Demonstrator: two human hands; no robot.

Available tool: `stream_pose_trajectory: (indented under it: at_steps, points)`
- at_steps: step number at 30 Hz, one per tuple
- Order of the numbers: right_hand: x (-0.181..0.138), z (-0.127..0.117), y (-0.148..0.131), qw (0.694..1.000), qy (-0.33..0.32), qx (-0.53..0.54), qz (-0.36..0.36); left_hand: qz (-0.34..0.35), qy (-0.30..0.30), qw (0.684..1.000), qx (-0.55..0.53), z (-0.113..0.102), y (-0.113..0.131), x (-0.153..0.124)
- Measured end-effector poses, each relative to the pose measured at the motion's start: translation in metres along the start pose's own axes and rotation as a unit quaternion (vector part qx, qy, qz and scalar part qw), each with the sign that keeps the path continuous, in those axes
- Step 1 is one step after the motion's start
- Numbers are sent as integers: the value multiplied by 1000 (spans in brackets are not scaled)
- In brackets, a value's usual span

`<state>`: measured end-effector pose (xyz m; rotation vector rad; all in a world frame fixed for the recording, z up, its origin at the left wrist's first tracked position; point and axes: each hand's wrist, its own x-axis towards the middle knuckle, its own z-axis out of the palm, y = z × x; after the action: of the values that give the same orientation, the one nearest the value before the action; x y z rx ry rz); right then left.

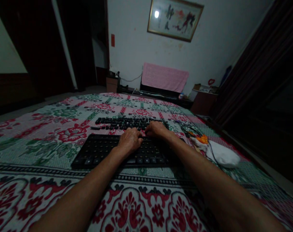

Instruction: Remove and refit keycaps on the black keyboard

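Our left hand [130, 140] lies palm down at the far edge of the near flat black plastic keyboard [100, 151], fingers curled. Our right hand [156, 129] sits just beside it, likewise bunched, over the gap between that keyboard and a second black keyboard [127, 122] lying just behind. In this dim light we cannot tell whether either hand pinches a key or only presses. Both keyboards rest on the red, green and white floral bedspread [52, 138]. A white rounded bundle [223, 155], crossed by a thin black cable [212, 150], lies to the right.
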<state>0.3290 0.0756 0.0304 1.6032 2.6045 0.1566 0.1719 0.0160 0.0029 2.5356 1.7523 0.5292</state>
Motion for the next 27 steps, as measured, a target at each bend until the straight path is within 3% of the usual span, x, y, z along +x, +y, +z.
stream_pose_trajectory:
  at_steps: [5,10,14,18,27]
  points:
    - [-13,-12,9,997,38,70,1,1,-2,1000,8,-1,0,0]
    - [-56,-16,27,968,92,233,-4,11,-12,1000,7,-2,0,1]
    - [-96,-8,37,946,53,320,2,7,-16,1000,21,-3,0,2]
    - [-126,-7,40,955,-18,296,-19,7,-20,1000,21,-4,1,2]
    - [-147,-8,32,960,-80,269,-14,15,-18,999,25,-2,-2,3]
